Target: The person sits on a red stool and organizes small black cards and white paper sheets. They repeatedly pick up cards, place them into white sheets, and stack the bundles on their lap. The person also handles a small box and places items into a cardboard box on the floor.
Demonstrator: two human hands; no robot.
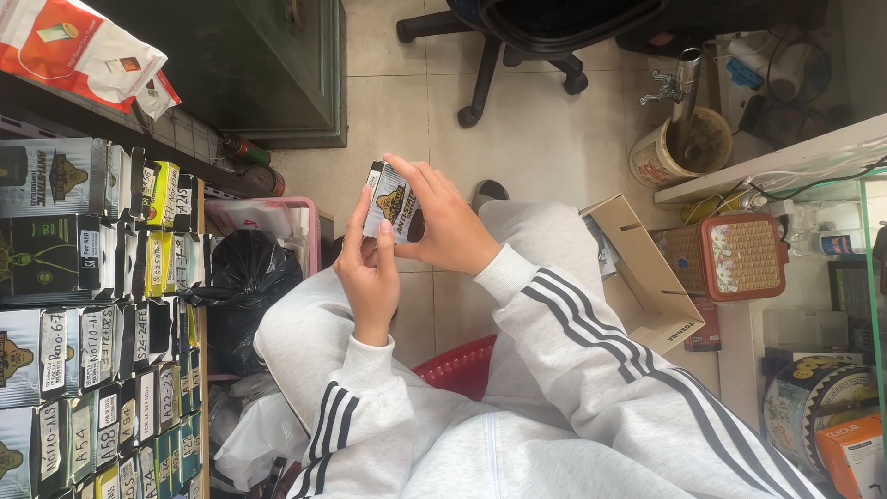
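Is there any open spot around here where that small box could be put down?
Bare tiled floor lies between the black office chair, the dark green cabinet and the cream bucket. The shelves of stacked boxes and black plastic bag are crowded.

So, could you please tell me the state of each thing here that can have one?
Small grey packet: held upright in both hands, looks sealed.
Left hand: fingers closed on the packet's lower side.
Right hand: fingers wrapped over its top and far side.
Cardboard box: flaps open.
Black bag: bunched shut.
Boxes on the shelf: closed, stacked in rows.
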